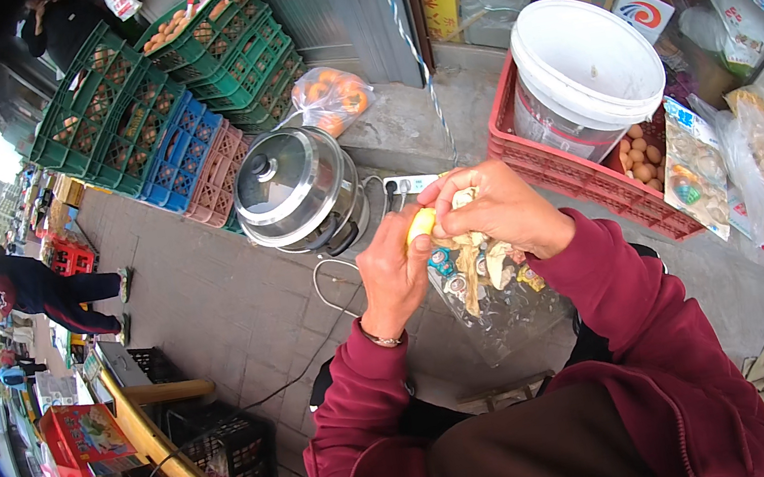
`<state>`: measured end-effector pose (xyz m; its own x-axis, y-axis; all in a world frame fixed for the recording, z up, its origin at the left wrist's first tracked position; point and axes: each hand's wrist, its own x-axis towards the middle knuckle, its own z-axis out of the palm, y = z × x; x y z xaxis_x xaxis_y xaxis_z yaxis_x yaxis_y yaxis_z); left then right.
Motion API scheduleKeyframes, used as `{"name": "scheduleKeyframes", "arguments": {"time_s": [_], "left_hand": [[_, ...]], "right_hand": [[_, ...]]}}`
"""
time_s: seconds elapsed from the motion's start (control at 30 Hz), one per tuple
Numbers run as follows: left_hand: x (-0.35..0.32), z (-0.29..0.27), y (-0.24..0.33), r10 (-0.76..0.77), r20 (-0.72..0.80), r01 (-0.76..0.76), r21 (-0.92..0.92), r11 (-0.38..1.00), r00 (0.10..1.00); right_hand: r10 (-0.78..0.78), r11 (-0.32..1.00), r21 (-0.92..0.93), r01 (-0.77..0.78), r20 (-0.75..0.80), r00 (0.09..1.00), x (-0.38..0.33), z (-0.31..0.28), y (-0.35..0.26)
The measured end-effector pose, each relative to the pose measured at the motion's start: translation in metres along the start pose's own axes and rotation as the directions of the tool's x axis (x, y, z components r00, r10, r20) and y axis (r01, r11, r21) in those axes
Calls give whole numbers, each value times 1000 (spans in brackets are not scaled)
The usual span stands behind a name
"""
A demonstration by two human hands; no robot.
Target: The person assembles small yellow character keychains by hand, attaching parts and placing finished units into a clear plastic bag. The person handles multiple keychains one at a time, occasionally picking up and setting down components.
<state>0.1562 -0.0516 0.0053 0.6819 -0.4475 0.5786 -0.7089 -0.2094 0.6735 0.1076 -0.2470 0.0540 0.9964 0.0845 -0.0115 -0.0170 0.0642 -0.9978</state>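
The work in hand looks, in my judgement, to be in its middle part. A small, smooth, rounded yellow piece (421,223) is between the two hands, above the ground, and the side of it which faces up appears bare. Soft, cream-coloured, irregular strips (470,274) show directly under the hands, over a crumpled clear plastic bag (506,324); I cannot tell if they are peel or some wrapping, nor if the longest one hangs from the fingers or lies below. If they come from the yellow piece, a good part is done. What is left is hard to judge, because its lower side is hidden.

The left hand (386,276) has its fingers curled closely, with the thumb and the index finger gripping the yellow piece. The right hand (505,211) has its fingers bent, with the thumb and fingertips brought together at the other end of this piece, beside a cream-coloured scrap (464,198). They seem to pinch something, but the exact contact is too small to see.
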Motion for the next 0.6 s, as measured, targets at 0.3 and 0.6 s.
{"name": "scheduleKeyframes", "arguments": {"time_s": [0.3, 0.6], "left_hand": [[-2, -11, 1, 20, -4, -20, 86, 996, 1000], [-2, -2, -9, -193, 99, 217, -429, 877, 976]], "right_hand": [[-29, 997, 69, 32, -38, 999, 8, 11, -16], [-155, 988, -27, 153, -209, 966, 4, -8, -8]]}}
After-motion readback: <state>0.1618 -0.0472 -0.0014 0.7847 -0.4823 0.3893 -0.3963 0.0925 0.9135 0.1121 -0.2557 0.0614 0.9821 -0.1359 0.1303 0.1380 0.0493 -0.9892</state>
